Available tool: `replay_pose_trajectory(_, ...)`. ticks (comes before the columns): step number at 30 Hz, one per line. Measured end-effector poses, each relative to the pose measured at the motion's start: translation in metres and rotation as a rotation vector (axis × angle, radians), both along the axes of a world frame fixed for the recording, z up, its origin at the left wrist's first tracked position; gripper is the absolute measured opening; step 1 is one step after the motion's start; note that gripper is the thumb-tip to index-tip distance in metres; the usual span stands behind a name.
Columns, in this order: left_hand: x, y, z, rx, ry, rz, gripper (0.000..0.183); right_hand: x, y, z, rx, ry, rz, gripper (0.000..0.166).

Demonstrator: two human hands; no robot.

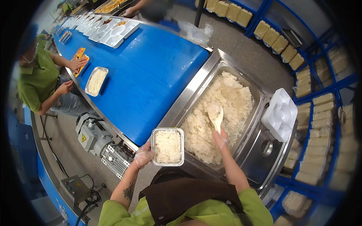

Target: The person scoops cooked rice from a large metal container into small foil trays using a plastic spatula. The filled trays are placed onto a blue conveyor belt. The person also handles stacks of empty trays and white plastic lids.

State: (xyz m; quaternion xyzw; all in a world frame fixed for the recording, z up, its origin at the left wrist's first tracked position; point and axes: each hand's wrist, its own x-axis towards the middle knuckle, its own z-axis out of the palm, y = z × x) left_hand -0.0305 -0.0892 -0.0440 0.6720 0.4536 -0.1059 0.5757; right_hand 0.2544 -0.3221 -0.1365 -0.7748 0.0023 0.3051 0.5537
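Observation:
My left hand [143, 156], in a clear plastic glove, grips the left rim of a rectangular foil tray [182, 147]. White cooked rice [168, 146] fills that tray. In my gloved right hand [220, 139] is the handle of a white rice paddle [217, 122]. Its blade is partly sunk in the large mound of rice [234, 96] inside a deep steel pan [256, 97]. The foil tray is held beside the pan's near left corner, close to the end of the blue conveyor belt [147, 76].
Another foil tray of rice [97, 81] rides on the belt. Across it, a co-worker's hand [78, 65] touches an orange printed sleeve [79, 56]. White compartment trays [113, 36] line the far side. An empty compartment tray [280, 115] rests beside a steel lid [254, 161]. Blue shelving [309, 124] stands right; a motor [99, 138] sits left.

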Motion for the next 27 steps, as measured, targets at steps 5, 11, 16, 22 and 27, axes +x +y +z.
replay_pose_trajectory(5, 0.008, -0.010, 0.012, -0.093, -0.139, 0.092, 0.032, -0.013, -0.051, 0.025, -0.040, -0.173, 0.058, 0.047)
replay_pose_trajectory(11, 0.011, -0.019, 0.011, -0.031, -0.280, 0.067, 0.036, -0.047, -0.068, 0.080, -0.028, -0.324, 0.360, 0.050)
replay_pose_trajectory(16, 0.020, -0.023, 0.016, -0.087, -0.225, 0.066, 0.036, -0.088, -0.043, 0.120, -0.218, -1.000, 0.716, 0.044)
replay_pose_trajectory(22, 0.012, -0.022, 0.007, -0.177, -0.202, 0.120, 0.039, -0.102, -0.029, 0.139, -0.345, -0.903, 0.822, 0.045)
replay_pose_trajectory(27, 0.009, -0.021, 0.004, -0.177, -0.175, 0.085, 0.043, -0.086, -0.037, 0.129, -0.145, -0.457, 0.808, 0.057)
